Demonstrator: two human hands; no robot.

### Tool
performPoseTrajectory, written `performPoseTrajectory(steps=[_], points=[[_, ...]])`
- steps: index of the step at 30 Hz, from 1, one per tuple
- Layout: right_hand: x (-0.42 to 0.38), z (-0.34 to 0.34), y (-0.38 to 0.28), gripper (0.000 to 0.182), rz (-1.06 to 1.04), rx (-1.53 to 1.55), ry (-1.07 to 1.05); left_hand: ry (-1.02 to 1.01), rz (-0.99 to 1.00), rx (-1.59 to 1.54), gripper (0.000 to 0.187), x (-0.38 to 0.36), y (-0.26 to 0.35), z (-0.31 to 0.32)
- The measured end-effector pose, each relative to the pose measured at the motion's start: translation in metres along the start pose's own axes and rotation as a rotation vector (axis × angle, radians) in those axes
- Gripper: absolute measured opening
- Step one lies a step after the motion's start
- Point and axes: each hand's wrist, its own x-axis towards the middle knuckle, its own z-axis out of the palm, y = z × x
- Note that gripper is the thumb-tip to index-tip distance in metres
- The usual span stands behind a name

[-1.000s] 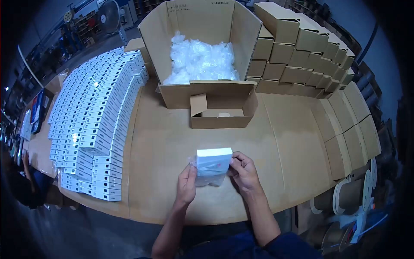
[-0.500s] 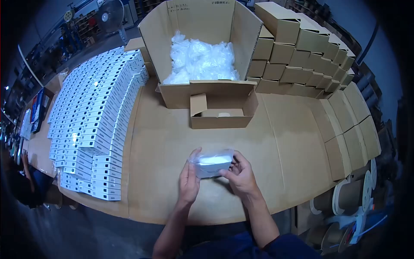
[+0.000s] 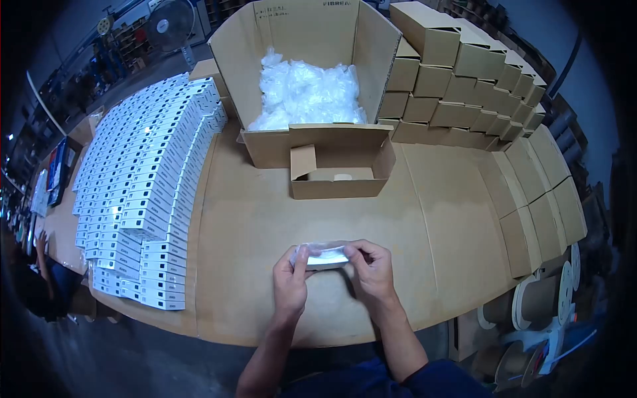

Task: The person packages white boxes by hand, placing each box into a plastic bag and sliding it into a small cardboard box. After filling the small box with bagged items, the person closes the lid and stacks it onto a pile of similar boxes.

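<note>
Both hands are on it: a small white box in a clear plastic bag (image 3: 323,256), held flat just above the cardboard-covered table (image 3: 265,219), close to the near edge. The left hand (image 3: 290,282) pinches its left end with thumb on top and fingers curled under; the right hand (image 3: 371,270) wraps the right end, fingers folded over the top edge. Only a thin white sliver shows between them, the plastic glinting and crinkled around it.

Straight ahead sits a small open brown carton (image 3: 342,171), flaps up, with one pale round item lying on its floor. Right behind it, touching, a large open carton (image 3: 306,63) is heaped with crumpled clear plastic bags (image 3: 306,94). To the left, long rows of white boxes (image 3: 142,186) lie fanned across the table. To the right, closed brown cartons (image 3: 464,73) are stacked in steps, curving round the table's far side.
</note>
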Motion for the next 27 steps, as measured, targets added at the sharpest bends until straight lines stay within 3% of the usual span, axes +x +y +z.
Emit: performPoseTrajectory(steps=[3,7,10,11,14,18,22,24,27], points=[[-0.003,0.017,-0.013,0.017,-0.136,0.297,0.160,0.048,0.019,0.009,0.029,0.002,0.004,0.003],[0.003,-0.006,-0.013,0.028,-0.512,-0.237,-0.215,0.036,-0.003,0.043,0.028,0.007,-0.001,-0.005],[0.002,-0.004,-0.022,0.033,-0.346,-0.374,-0.301,0.027,-0.026,0.020,0.027,0.009,-0.008,-0.012],[0.005,-0.006,-0.018,0.038,-0.412,-0.385,-0.285,0.020,-0.015,-0.015,0.027,0.011,-0.011,-0.015],[0.003,-0.004,-0.028,0.038,-0.304,-0.412,-0.273,0.011,-0.005,0.044,0.028,0.011,-0.007,-0.020],[0.003,-0.008,-0.018,0.037,-0.207,-0.367,-0.235,-0.118,0.071,0.106,0.044,0.003,0.023,-0.008],[0.004,-0.011,-0.024,0.035,-0.250,-0.374,-0.277,-0.327,0.140,0.145,0.050,0.001,0.027,-0.017],[0.007,-0.015,-0.026,0.034,-0.263,-0.420,-0.320,-0.396,0.144,0.249,0.041,0.005,0.027,-0.028],[0.010,-0.013,-0.036,0.034,-0.510,-0.643,-0.255,-0.389,0.086,0.300,0.029,0.006,0.025,-0.033]])
